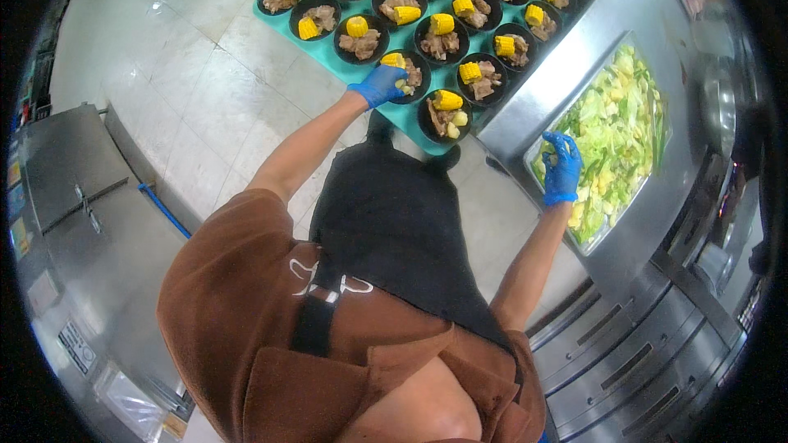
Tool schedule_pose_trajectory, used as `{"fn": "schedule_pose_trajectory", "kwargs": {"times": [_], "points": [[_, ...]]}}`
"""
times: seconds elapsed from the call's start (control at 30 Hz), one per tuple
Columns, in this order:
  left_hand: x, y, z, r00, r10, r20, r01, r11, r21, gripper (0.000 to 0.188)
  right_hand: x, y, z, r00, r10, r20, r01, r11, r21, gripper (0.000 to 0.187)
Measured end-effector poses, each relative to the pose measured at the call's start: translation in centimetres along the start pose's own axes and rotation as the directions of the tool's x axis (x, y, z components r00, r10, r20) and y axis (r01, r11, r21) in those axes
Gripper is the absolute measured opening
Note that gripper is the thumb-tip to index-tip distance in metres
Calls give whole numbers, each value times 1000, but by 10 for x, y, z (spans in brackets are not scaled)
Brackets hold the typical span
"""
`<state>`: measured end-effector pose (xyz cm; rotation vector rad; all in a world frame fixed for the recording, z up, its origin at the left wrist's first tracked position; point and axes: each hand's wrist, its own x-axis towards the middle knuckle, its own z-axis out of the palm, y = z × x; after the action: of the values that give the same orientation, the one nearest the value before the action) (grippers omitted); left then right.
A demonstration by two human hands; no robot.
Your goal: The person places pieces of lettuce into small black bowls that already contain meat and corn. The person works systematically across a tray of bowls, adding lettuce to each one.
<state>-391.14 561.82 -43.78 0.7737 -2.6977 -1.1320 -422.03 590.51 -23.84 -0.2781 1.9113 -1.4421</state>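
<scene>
Meat (pixel 440 48) and corn (pixel 447 100) are placed in most bowls (pixel 423 121); pale chunks (pixel 458 118) seem lacking in far ones. The left hand (pixel 380 86) and right hand (pixel 562 166) are curled; their grasp cannot be told.

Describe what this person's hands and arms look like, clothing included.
The left hand and right hand wear matching blue gloves, thin-looking and ending around the wrists. The forearms are bare up to brown short sleeves.
</scene>
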Motion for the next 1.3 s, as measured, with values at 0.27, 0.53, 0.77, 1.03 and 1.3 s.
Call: {"fn": "schedule_pose_trajectory", "kwargs": {"times": [0.27,0.53,0.77,1.03,1.3], "points": [[-14,5,-15,999,-44,-27,40,989,-142,19,-18,-26,43,993,108,-37,-107,994,19,10],[-27,2,-30,992,-83,-93,83,997,-7,19,1,-22,42,998,57,0,-57,995,79,8],[-30,-3,-29,984,-164,-73,169,984,56,16,17,-8,21,997,75,-18,-69,972,224,17],[-39,7,-55,879,-476,-14,383,724,-573,21,33,6,11,987,157,34,-159,921,355,32],[-39,-43,-110,923,-225,-311,175,968,-181,36,27,-11,54,970,154,186,-204,934,293,37]]}}
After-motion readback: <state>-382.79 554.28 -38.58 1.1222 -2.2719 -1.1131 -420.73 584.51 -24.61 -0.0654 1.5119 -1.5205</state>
